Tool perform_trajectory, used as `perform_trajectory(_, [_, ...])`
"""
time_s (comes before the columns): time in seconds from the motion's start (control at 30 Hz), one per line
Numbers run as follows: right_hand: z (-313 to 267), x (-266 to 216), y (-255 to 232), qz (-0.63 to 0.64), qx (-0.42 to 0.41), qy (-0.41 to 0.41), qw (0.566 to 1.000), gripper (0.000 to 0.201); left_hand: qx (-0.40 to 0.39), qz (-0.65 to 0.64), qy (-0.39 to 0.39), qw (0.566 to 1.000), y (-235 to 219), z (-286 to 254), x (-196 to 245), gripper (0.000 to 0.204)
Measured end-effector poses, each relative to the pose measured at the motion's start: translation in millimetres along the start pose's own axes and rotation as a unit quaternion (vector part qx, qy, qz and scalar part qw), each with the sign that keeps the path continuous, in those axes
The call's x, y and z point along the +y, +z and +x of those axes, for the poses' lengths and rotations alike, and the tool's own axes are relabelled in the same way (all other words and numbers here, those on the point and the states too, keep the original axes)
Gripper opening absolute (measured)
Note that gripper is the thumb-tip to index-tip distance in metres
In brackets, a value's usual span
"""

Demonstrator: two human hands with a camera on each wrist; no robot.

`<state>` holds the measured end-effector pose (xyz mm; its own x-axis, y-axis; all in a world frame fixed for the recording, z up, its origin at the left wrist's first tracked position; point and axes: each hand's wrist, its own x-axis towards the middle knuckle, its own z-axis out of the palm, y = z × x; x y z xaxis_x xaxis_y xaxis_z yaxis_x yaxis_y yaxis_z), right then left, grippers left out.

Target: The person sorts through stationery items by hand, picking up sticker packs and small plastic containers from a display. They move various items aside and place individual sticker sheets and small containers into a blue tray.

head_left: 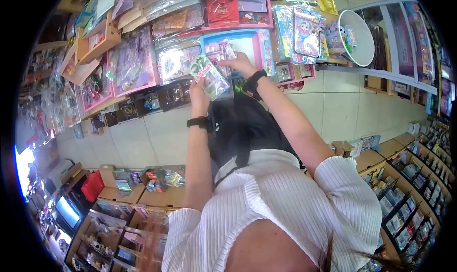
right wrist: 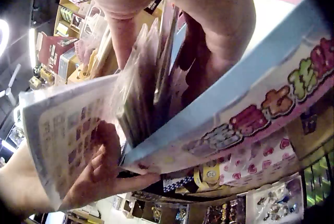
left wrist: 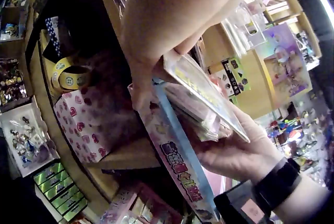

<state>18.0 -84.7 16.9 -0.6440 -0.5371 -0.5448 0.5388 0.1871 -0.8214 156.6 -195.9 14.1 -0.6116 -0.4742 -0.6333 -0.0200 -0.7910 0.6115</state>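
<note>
My left hand (head_left: 200, 96) (left wrist: 156, 41) (right wrist: 99, 174) holds a flat, clear-wrapped pack (head_left: 209, 75) (left wrist: 203, 85) (right wrist: 62, 135), tilted over the front edge of a blue-rimmed box (head_left: 257, 38) (left wrist: 182, 153) (right wrist: 224, 114). Just right of it in the head view, my right hand (head_left: 243, 65) (left wrist: 235, 153) (right wrist: 198, 15) reaches into the box, its fingers on a bundle of thin wrapped packs (head_left: 226, 50) (left wrist: 201, 112) (right wrist: 143, 78) standing on edge. The right wrist view shows its thumb and fingers on both sides of the bundle. Colourful lettering runs along the box's front.
Wrapped packs (head_left: 178, 62) lie left of the box, and more packs (head_left: 306, 34) are stacked to its right beside a white bucket (head_left: 364, 38). A wooden drawer box (head_left: 97, 41) stands farther left. Small boxes (head_left: 150, 102) line the display's front edge; shelves (head_left: 404, 200) are behind the person.
</note>
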Motion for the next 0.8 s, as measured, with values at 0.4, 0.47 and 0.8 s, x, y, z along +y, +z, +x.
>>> perform_trajectory(0.4, [-48, -43, -43, -0.12, 0.151, -0.152, 0.969, 0.034, 0.096, 0.163, 0.129, 0.974, 25, -8, 28, 0.017])
perform_trajectory(0.47, [-44, -42, -56, -0.102, 0.199, -0.199, 0.954, 0.033, 0.021, 0.235, 0.197, 0.952, 46, 2, 27, 0.024])
perform_trajectory(0.8, [-63, -41, -74, 0.014, 0.268, -0.237, 0.934, 0.037, -0.009, 0.292, 0.367, 0.883, 85, 48, 9, 0.036])
